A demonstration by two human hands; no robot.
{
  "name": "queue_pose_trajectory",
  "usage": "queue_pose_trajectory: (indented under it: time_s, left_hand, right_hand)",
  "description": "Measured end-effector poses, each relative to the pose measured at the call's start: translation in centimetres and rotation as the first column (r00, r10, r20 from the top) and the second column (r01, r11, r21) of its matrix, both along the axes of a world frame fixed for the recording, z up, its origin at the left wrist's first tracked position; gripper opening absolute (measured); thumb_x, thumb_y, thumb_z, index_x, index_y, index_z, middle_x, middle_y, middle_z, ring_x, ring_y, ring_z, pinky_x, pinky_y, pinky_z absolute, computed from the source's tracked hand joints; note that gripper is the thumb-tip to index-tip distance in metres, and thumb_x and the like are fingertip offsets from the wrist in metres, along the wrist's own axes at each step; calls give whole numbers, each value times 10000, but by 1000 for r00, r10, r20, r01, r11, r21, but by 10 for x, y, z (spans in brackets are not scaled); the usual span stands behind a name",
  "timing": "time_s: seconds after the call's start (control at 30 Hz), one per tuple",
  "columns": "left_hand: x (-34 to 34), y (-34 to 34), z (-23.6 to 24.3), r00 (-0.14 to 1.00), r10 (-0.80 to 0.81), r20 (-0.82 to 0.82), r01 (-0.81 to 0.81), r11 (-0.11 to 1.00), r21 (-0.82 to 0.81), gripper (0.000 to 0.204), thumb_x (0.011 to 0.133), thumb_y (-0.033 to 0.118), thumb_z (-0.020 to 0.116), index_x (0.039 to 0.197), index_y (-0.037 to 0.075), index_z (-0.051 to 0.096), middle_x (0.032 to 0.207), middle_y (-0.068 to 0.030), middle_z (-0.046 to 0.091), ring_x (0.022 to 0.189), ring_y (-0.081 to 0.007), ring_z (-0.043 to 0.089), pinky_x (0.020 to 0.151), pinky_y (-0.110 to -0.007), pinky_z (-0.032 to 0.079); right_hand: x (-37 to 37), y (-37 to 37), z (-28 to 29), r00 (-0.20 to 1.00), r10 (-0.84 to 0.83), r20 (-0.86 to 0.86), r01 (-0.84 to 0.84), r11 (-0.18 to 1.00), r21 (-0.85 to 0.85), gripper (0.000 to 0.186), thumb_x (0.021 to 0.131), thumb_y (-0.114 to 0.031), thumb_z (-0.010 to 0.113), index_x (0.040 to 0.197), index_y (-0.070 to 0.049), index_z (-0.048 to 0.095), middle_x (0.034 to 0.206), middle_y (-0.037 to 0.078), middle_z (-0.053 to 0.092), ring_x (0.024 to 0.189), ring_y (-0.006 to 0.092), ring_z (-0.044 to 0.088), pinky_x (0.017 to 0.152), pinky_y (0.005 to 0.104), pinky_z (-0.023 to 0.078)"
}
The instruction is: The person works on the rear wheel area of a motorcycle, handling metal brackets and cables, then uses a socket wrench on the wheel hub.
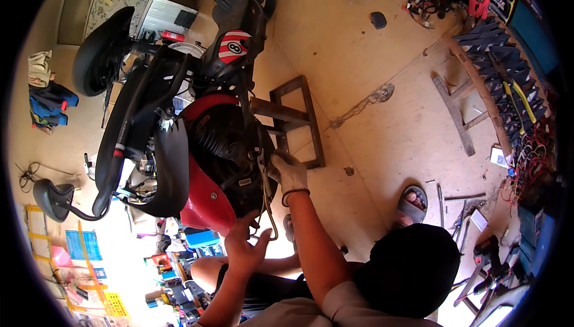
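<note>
A black and red motorcycle (pixel 206 201) stands at the left, with a bent, pale metal rod (pixel 267 207) along its near right side. My right hand (pixel 290 172) looks pale, as if gloved, with a dark band at the wrist. Its fingers are curled in against the machine beside the rod's upper part; what they grip is hidden. Lower down, my left hand (pixel 244 248) has its thumb and forefinger apart around the rod's looped lower end, and no firm grip shows. The dark engine area (pixel 224 141) lies just beyond both hands.
A dark frame stand (pixel 311 123) sits right of the motorcycle. A sandalled foot (pixel 412 203) rests on the floor near hand tools (pixel 460 225) and a drill (pixel 487 252). Bundled wires (pixel 535 159) and yellow-handled cutters (pixel 519 102) line the right side. Various parts (pixel 179 279) lie lower left.
</note>
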State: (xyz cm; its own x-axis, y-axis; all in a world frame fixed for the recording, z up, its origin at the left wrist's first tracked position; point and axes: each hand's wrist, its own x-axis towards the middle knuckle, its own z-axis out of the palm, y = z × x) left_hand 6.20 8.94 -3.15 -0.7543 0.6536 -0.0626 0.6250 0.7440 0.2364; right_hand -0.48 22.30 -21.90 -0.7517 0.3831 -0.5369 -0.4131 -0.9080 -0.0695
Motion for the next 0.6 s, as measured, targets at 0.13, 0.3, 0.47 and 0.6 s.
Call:
queue_pose_trajectory:
  time_s: [0.13,0.3,0.47,0.6]
  left_hand:
    - [-3,22,-5,936,-307,-173,213,883,-418,936,701,561,910,1396,8,611,1038,-231,678,891,-414,679,729,-479,552]
    - [-14,24,-26,923,-350,-161,210,807,-551,1088,659,629,899,1488,26,536,1005,-217,660,867,-391,676,720,-464,560]
    - [-23,6,-42,924,-364,-115,198,715,-670,1181,661,633,889,1585,56,431,1032,-213,665,901,-379,694,719,-460,586]
    - [-24,-5,-60,933,-351,-83,235,766,-598,1166,685,594,888,1592,41,407,1133,-236,681,921,-376,722,696,-441,600]
  right_hand:
    - [-7,0,-6,1000,-3,-22,1,997,-76,414,940,-157,756,1290,49,678,1079,114,742,819,170,724,769,297,636]
    - [-13,1,-4,999,-2,-53,-7,986,-166,418,940,-161,760,1295,44,678,1112,124,737,834,171,730,753,285,622]
    - [-17,-6,-5,994,31,-104,-48,985,-165,418,956,-162,767,1309,37,668,1007,98,748,751,166,704,649,287,580]
    - [-17,-7,2,996,34,-77,-58,940,-336,300,975,-171,748,1194,25,691,900,96,728,670,176,668,572,300,535]
